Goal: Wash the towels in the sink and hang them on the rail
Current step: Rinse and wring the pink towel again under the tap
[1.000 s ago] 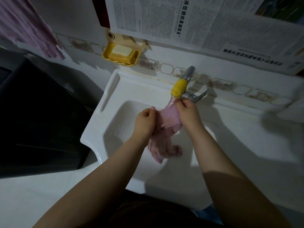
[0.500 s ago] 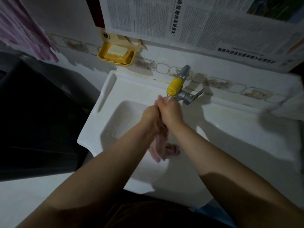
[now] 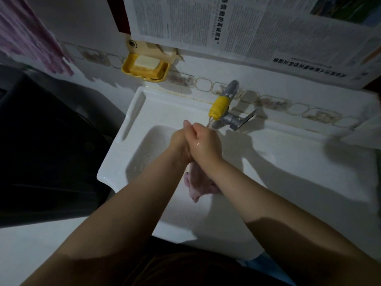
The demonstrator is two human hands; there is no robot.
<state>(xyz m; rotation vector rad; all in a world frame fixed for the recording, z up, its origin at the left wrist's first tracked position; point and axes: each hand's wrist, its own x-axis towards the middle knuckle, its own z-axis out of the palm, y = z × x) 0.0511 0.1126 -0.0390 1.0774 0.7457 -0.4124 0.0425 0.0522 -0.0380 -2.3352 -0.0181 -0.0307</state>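
Over the white sink (image 3: 115, 159), our left hand (image 3: 179, 143) and right hand (image 3: 206, 144) press together, fingers curled tightly round the upper part of a pink towel (image 3: 198, 183) just below the yellow-tipped tap (image 3: 219, 108). The towel's lower end hangs beneath our wrists, inside the basin; whether it touches the basin floor we cannot tell. On the wall, a yellow soap dish (image 3: 127, 68) holds a pale bar of soap (image 3: 146, 62). Another pink cloth (image 3: 26, 36) hangs at upper left.
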